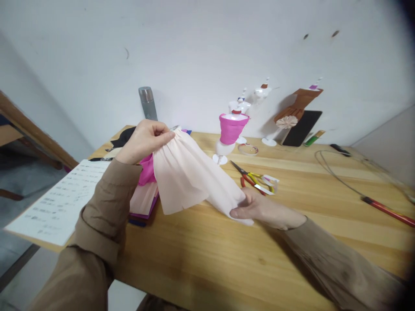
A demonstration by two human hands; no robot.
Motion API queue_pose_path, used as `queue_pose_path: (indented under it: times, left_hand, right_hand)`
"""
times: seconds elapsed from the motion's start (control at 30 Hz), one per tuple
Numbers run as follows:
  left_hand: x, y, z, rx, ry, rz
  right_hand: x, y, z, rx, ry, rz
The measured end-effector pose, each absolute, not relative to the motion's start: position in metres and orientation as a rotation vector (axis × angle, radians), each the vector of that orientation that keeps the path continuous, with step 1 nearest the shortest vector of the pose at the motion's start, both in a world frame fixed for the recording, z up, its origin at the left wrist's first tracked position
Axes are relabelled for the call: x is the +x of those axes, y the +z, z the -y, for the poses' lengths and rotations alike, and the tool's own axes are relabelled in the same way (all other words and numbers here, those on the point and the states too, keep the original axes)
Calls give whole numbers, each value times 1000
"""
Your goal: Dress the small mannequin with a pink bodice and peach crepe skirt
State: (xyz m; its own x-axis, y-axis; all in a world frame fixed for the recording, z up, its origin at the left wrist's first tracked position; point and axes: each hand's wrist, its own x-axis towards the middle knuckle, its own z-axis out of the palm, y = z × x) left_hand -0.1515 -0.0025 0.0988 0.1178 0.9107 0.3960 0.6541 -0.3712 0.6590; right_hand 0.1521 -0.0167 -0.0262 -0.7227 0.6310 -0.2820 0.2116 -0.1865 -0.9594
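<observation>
A pale pink piece of gathered fabric (188, 172) hangs stretched between both hands above a wooden table (292, 203). My left hand (144, 140) is raised and pinches the bunched, pleated top edge. My right hand (262, 209) rests near the table and grips the lower corner of the same cloth. Under the fabric lies a stack of coloured sheets (144, 203) with a magenta piece on top. A small white mannequin (228, 134) wearing a magenta bodice stands just behind the cloth.
Red-handled scissors (251, 177) and a tape roll (248, 149) lie behind my right hand. A printed paper sheet (61, 196) covers the left edge. More small mannequins (285, 119), a grey flask (147, 103), a dark tablet (301, 127) and a cable (340, 177) are farther back.
</observation>
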Motion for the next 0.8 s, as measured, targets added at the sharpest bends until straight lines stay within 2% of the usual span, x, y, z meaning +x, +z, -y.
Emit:
queue_pose_path:
  times: [0.2, 0.37, 0.6, 0.8]
  left_hand:
    - [-152, 101, 4, 2037, 1119, -1479]
    - [-153, 104, 7, 2084, 1105, -1452]
    - [-154, 101, 4, 2279, 917, -1406]
    - [-151, 96, -1, 2399, 765, -1456]
  right_hand:
    - [151, -26, 17, -882, 2117, 1686]
    - [153, -17, 19, -805, 2216, 1820]
    - [158, -15, 17, -649, 2228, 1771]
    - [173, -17, 2, -890, 2119, 1716]
